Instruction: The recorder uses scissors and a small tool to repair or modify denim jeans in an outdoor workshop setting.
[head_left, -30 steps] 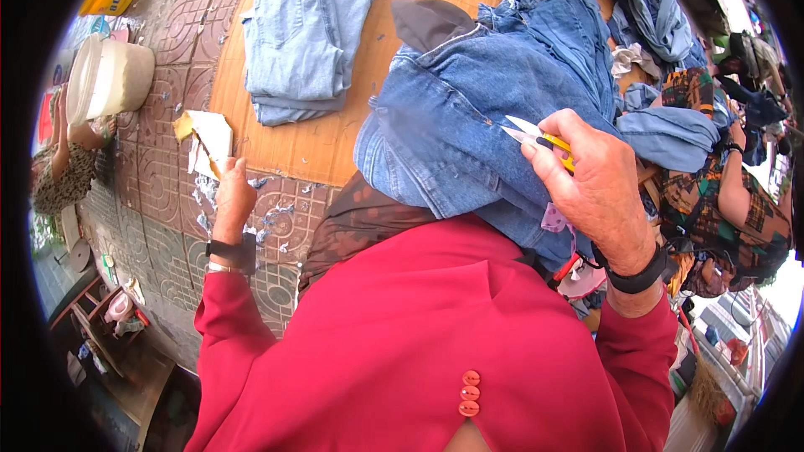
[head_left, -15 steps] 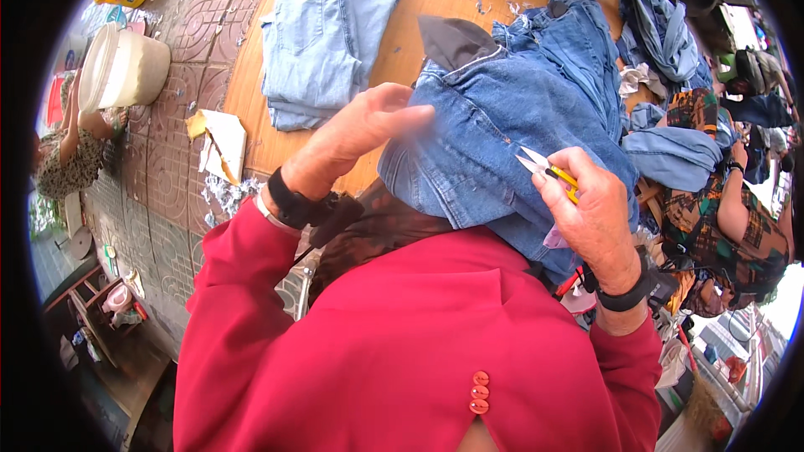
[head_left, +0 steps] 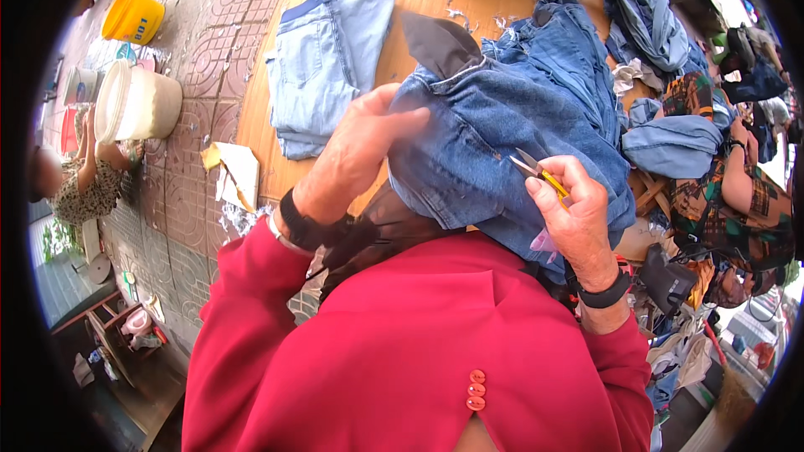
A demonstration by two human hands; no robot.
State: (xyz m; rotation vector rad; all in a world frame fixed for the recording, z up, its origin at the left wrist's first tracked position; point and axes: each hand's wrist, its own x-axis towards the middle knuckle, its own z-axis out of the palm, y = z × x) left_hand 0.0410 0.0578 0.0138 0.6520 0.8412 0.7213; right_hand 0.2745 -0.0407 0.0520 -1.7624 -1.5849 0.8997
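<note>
Blue denim jeans (head_left: pixel 502 134) lie bunched over my lap and the table edge, a dark grey pocket lining (head_left: pixel 440 46) sticking up from them. In my right hand (head_left: pixel 578 201) is a pair of small thread snips (head_left: pixel 544 180) with a yellow handle, blades apart and pointing at the denim. My left hand (head_left: pixel 360 138) is at the left edge of the jeans; its thumb is smeared by motion and its fingertips are partly hidden, so its grip is unclear. Folded light-blue jeans (head_left: pixel 314 75) rest on the table beyond it.
The wooden table (head_left: pixel 402 0) carries thread scraps. White and yellow scrap (head_left: pixel 239 176) lies by its left edge. A white bucket (head_left: pixel 151 105) and yellow bucket (head_left: pixel 134 15) stand on the paving to the left. At right, another person (head_left: pixel 729 192) handles denim near piled clothes (head_left: pixel 653 25).
The view has shifted slightly. My left thumb stays blurred beside the denim. The snips remain in my right hand, their blades turned a little and still over the jeans.
</note>
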